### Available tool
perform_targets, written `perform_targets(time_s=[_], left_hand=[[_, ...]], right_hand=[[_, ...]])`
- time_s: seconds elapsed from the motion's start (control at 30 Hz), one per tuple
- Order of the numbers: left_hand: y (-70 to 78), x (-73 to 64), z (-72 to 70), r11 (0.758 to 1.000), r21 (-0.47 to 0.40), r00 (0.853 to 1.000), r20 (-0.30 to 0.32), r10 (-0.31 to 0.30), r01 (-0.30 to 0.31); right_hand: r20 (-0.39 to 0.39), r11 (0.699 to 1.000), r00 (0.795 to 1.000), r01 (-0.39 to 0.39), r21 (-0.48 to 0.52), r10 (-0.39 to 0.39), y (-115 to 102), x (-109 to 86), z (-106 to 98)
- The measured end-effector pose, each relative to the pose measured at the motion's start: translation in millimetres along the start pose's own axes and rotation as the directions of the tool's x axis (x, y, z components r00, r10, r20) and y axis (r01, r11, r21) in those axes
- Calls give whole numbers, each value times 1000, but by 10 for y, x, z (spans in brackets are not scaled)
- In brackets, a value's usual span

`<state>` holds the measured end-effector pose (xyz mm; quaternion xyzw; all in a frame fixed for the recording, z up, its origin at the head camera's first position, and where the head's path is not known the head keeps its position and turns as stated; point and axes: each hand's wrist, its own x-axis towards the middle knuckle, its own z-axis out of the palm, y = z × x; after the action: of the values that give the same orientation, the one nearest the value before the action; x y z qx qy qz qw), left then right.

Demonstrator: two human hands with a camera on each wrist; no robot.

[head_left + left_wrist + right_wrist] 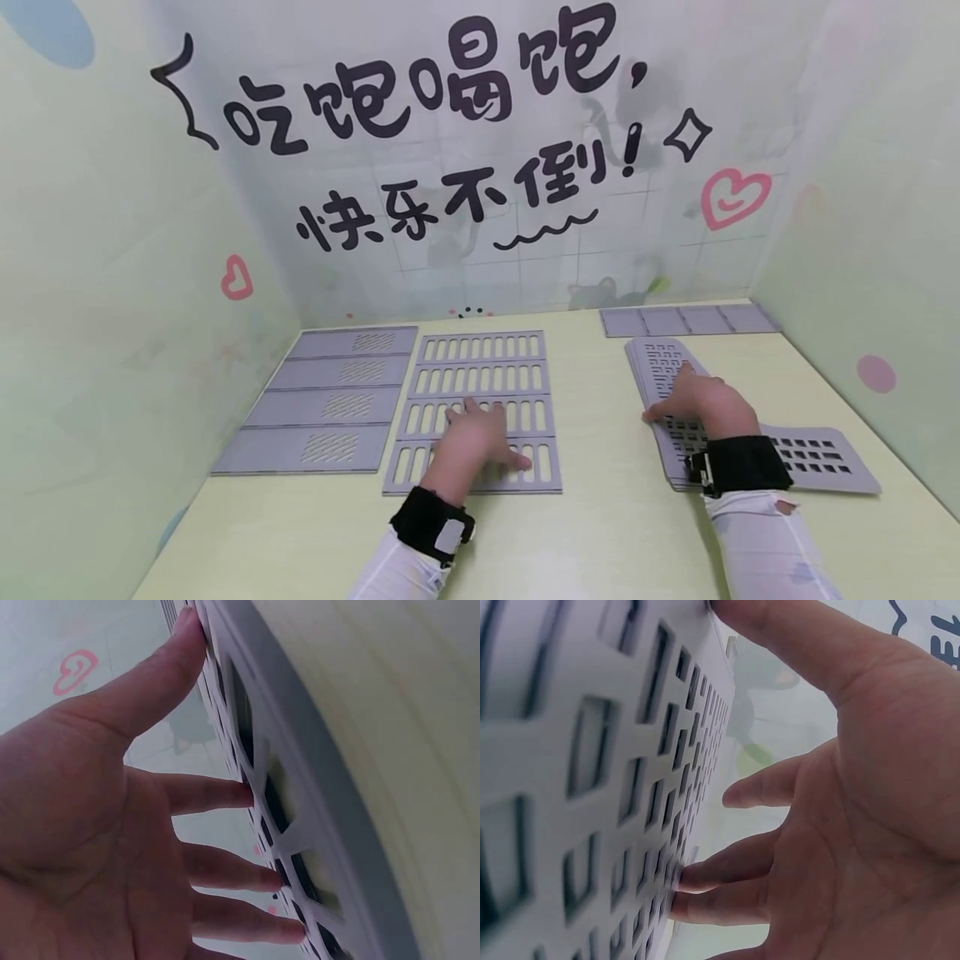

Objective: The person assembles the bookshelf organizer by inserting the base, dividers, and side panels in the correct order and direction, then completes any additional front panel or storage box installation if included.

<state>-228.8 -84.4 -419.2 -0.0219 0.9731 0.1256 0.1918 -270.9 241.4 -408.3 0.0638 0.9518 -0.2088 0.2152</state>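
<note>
My left hand rests with fingers spread on the lower part of a group of grey slotted panels, laid in rows. In the left wrist view its fingertips meet the slotted surface, with the thumb on the frame. My right hand lies over a stack of grey panels with rectangular holes, its thumb at the stack's left edge. The right wrist view shows two fingers reaching the holed face, palm raised off it. The wristband and forearm hide part of the stack.
Left of the slotted group lie grey panels with slanted cuts. A strip of plain grey panels lies along the back right. Another holed panel extends right beyond the right wrist. Walls enclose the table on three sides.
</note>
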Motion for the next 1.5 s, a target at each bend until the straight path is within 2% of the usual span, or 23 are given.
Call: perform_targets(time_s=[0.13, 0.33, 0.5, 0.63, 0.73, 0.9, 1.1, 1.2, 1.33, 1.43, 1.5], left_hand=[[62, -17, 4, 999, 48, 1000, 4, -12, 12], [79, -23, 18, 998, 58, 1000, 0, -14, 14], [80, -13, 34, 998, 61, 1000, -2, -8, 8], [87, -4, 37, 998, 65, 1000, -10, -9, 10], [94, -1, 30, 997, 71, 1000, -14, -8, 9], [98, -8, 19, 997, 70, 1000, -10, -11, 11], [98, -11, 28, 997, 72, 1000, -8, -13, 13], [99, -14, 24, 997, 77, 1000, -7, -13, 13], [97, -13, 21, 997, 79, 1000, -1, -16, 16], [95, -15, 20, 997, 79, 1000, 1, -14, 14], [94, -20, 18, 996, 83, 1000, 0, -10, 10]], right_hand=[[-9, 1000, 1000, -9, 0, 9, -2, -9, -9], [-43, 997, 997, -68, -30, 66, -35, -44, -12], [-73, 997, 995, -74, -5, 74, -20, -82, -25], [-96, 1000, 995, -21, -12, 20, 1, -105, -66], [-143, 999, 989, 30, -27, -34, -3, -122, -112], [-265, 998, 962, 66, -13, -67, -46, -162, -203], [-419, 990, 900, 142, 17, -122, -98, -158, -252], [-447, 985, 882, 174, 19, -147, -107, -144, -239], [-445, 974, 879, 217, 59, -168, -101, -99, -207], [-446, 955, 875, 270, 125, -189, -96, -56, -198], [-471, 936, 857, 315, 157, -210, -95, -28, -201]])
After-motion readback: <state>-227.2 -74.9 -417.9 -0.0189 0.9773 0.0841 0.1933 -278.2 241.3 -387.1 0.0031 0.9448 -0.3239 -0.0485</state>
